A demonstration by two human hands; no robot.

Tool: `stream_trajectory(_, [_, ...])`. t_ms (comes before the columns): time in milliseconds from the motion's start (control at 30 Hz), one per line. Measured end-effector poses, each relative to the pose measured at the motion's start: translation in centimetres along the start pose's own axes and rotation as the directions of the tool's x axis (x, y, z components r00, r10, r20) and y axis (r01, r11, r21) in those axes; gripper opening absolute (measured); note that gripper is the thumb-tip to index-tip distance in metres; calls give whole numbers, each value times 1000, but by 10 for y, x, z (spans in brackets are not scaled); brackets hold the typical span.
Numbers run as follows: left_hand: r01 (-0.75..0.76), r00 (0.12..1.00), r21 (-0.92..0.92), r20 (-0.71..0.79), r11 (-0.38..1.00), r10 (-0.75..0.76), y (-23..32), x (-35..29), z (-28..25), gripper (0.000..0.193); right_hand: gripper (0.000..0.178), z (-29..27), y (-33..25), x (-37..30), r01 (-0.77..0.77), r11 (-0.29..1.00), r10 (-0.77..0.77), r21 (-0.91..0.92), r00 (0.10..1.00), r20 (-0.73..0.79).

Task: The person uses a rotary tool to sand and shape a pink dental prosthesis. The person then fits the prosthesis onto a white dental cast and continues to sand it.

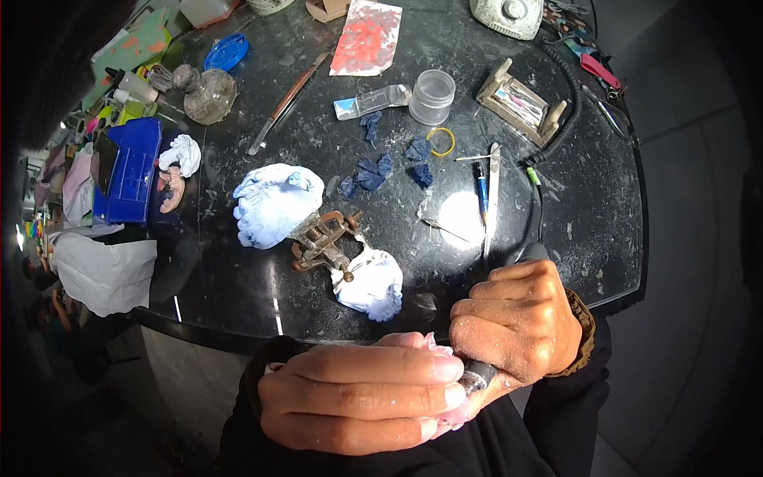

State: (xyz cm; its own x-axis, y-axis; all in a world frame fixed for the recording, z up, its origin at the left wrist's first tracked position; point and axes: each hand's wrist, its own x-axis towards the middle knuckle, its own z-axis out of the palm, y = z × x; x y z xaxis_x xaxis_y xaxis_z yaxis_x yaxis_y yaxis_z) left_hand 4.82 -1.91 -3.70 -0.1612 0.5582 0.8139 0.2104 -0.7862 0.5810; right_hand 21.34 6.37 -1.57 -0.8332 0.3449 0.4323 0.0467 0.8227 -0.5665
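My left hand (358,397) is wrapped round a pink acrylic denture piece (455,415), most of it hidden behind the fingers. My right hand (517,322) grips a rotary handpiece (479,374); its dark, metal-ringed nose points at the pink piece. Whether the bur touches the acrylic is hidden. White dust coats the right hand's fingers. Just beyond the hands, on the black table, lies a hinged metal articulator (322,242), opened out. One bluish-white plaster cast (278,203) is fixed at its far left end, another plaster cast (369,286) at its near end.
Past the articulator lie scraps of dark blue sandpaper (372,171), a clear round jar (432,97) and a yellow ring (441,142). A blue-handled brush (482,191) and a metal spatula (493,187) lie right. A blue box (131,171) and a glass burner (208,95) stand left.
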Motion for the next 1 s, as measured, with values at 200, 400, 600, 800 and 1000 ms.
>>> stream_trajectory(200, [-17, 983, 65, 182, 998, 5, 1, -7, -14, 23, 50, 5, 1, -3, 47, 996, -51, -71, 997, -61])
stream_trajectory(400, [49, 998, 16, 43, 999, -49, 4, -1, 3, 16, 50, 2, 1, -2, 33, 994, -36, -99, 999, -30])
stream_trajectory(600, [-9, 970, -84, 242, 996, 29, -5, 9, -18, 9, 56, -2, 6, -2, 35, 994, -42, -105, 997, -65])
stream_trajectory(800, [310, 810, -87, 546, 947, -215, 8, 26, -39, 14, 52, -21, 2, 2, -115, 991, 100, -72, 978, -184])
stream_trajectory(1000, [270, 764, -78, 624, 960, -164, 11, 22, -35, 23, 39, -20, -3, 0, -149, 926, 141, 346, 989, 49])
